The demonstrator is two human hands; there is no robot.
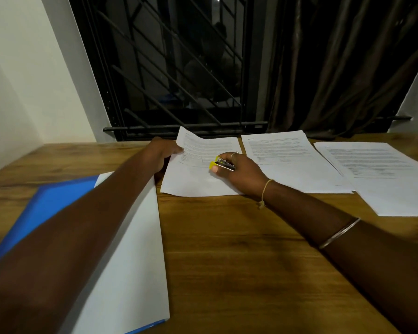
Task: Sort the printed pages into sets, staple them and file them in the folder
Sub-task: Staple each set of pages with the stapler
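Observation:
Three sets of printed pages lie in a row at the far side of the wooden table: a left set [198, 179], a middle set [282, 150] and a right set [381, 179]. My left hand [163, 151] pinches the left set's upper left edge, and that top corner is lifted and curled. My right hand [239, 168] rests on the same set, shut on a small yellow and metal stapler [223, 164]. A blue folder [53, 203] lies open at the near left under my left forearm, with a white sheet [135, 261] on top of it.
The table [239, 249] butts against a dark window with a black metal grille [179, 68]. A brown curtain [336, 68] hangs at the right, and a white wall is at the left. The right set reaches the frame's right edge.

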